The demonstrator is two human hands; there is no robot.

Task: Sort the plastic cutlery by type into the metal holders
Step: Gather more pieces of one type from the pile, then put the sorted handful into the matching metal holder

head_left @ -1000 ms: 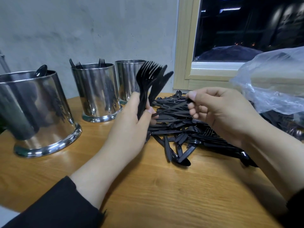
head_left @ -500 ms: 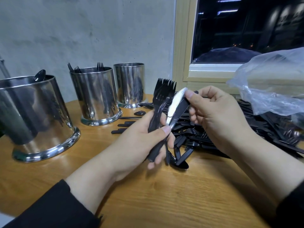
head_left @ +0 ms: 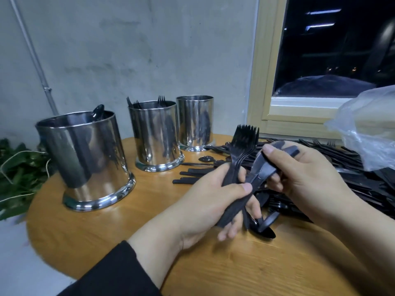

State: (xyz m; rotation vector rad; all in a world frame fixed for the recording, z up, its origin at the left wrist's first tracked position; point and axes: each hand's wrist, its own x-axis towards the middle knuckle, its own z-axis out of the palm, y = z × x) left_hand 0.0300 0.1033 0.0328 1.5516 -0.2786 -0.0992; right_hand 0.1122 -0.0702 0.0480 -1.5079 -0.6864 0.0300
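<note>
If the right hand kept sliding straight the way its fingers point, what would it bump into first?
Probably the left hand and its bundle of forks: the right hand, holding a knife, points leftward at them. Depth is unclear.

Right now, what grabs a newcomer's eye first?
Centre frame, the left hand grips a bunch of black forks, tines up, while the right hand holds a black knife against it. Three shiny metal holders stand in a row at left, and a heap of black cutlery sprawls at right.
</note>
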